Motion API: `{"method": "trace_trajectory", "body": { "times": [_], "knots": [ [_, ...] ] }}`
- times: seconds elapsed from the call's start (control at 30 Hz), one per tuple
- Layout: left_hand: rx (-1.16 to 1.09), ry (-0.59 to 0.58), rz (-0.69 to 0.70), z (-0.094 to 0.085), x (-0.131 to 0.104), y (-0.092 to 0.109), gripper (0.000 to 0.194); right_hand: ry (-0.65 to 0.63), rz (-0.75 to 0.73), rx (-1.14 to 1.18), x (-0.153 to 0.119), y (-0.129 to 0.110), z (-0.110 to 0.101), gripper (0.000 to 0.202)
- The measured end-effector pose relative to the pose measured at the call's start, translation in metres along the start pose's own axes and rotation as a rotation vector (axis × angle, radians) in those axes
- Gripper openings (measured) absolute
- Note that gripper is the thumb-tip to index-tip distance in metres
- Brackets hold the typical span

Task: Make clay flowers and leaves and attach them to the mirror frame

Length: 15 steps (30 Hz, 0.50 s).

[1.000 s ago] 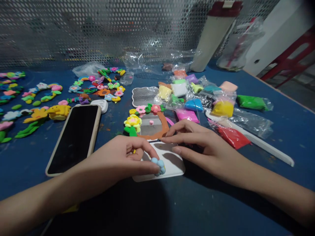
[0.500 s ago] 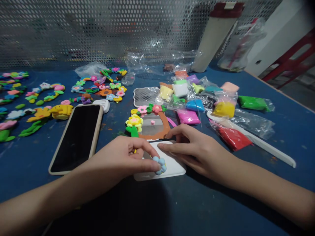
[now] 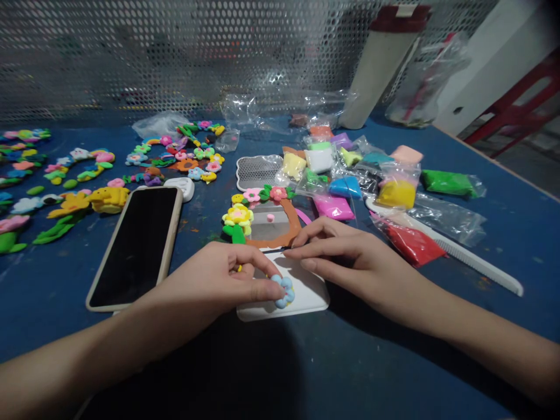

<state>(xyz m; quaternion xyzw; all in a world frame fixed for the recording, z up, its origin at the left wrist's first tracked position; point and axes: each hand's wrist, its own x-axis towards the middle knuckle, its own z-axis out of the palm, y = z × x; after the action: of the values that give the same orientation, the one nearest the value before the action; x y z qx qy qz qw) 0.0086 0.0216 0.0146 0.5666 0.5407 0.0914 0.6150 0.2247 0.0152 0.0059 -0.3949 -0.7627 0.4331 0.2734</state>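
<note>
The light-blue flower (image 3: 287, 284) sits over the white panel (image 3: 308, 291), in the grip of the left hand (image 3: 219, 274), pinched between thumb and finger. It looks light and soft, probably easy to dent, so a gentle hold at the outer petals should suit it. The right hand (image 3: 354, 254) grasps nothing, its fingers loosely bent beside the brown frame (image 3: 292, 224). The blue bench (image 3: 371, 356) also carries a phone (image 3: 135, 239); behind stands a perforated metal screen (image 3: 175, 52), and a red chair (image 3: 520, 105) is at the far right.
</note>
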Motion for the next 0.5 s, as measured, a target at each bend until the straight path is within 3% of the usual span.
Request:
{"method": "trace_trajectory", "body": {
  "times": [0.23,0.5],
  "knots": [
    [0.021,0.009,0.052,0.0017,0.0003,0.0004,0.023,0.023,0.17,0.312,0.0005,-0.0053,0.0043,0.018],
    [0.008,0.029,0.071,0.0015,0.0013,-0.0029,0.028,0.003,0.217,0.421,-0.0048,-0.0064,0.0079,0.015]
  ]
}}
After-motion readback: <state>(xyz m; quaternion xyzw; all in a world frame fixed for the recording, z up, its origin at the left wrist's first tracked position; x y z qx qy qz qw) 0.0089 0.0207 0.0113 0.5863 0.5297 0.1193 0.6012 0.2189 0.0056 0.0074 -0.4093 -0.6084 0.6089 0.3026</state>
